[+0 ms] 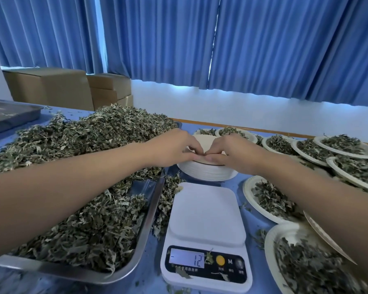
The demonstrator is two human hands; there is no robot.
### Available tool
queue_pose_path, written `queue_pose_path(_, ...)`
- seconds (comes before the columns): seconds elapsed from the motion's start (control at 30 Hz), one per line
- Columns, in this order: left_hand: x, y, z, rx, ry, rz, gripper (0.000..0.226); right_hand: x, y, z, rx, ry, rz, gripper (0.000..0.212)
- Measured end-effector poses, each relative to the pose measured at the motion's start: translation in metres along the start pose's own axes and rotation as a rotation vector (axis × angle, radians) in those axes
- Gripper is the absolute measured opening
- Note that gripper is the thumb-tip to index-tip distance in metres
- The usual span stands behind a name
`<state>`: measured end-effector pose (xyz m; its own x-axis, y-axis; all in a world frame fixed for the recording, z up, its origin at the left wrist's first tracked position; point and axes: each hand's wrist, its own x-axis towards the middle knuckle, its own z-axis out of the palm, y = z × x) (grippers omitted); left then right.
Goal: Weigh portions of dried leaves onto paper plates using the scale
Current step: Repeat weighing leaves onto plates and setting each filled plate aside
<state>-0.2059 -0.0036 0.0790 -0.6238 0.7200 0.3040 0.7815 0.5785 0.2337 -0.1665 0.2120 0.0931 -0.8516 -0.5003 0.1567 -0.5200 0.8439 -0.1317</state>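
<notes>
The top of the round white paper plate stack (208,171) is being pinched by curled fingers of the left hand (174,148) and right hand (232,152), forearms outstretched.

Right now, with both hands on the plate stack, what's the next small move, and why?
Probably lift the top plate off the stack onto the scale: left hand and right hand pinch its near edge, the platform is bare, display reads -12.

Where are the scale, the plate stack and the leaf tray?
scale (206,211), head view, white platform.
plate stack (208,172), head view, near-side rims.
leaf tray (151,211), head view, steel right wall.
</notes>
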Motion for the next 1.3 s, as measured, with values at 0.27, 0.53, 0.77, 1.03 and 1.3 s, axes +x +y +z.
queue_pose_path(0.27, 0.0, -0.002, 0.001, -0.008, 0.017, 0.03, 0.017, -0.006, 0.006, -0.007, -0.203, -0.063, -0.047, 0.03)
queue_pose_path(0.53, -0.001, -0.001, 0.001, 0.003, 0.006, 0.027, 0.017, -0.009, -0.008, -0.014, -0.541, -0.112, -0.156, 0.037)
queue_pose_path(0.77, -0.002, 0.007, -0.007, 0.048, 0.073, 0.055, 0.021, -0.013, -0.01, -0.011, -0.716, 0.167, -0.278, 0.036)
queue_pose_path(1.03, -0.012, 0.022, -0.024, 0.334, 0.206, 0.149, 0.019, -0.027, -0.02, -0.02, -0.687, 0.48, -0.308, 0.008)
queue_pose_path(1.3, -0.067, 0.049, -0.028, 0.335, 0.213, 0.374, 0.012, -0.093, -0.068, 0.0, -0.63, 0.452, -0.237, 0.009)
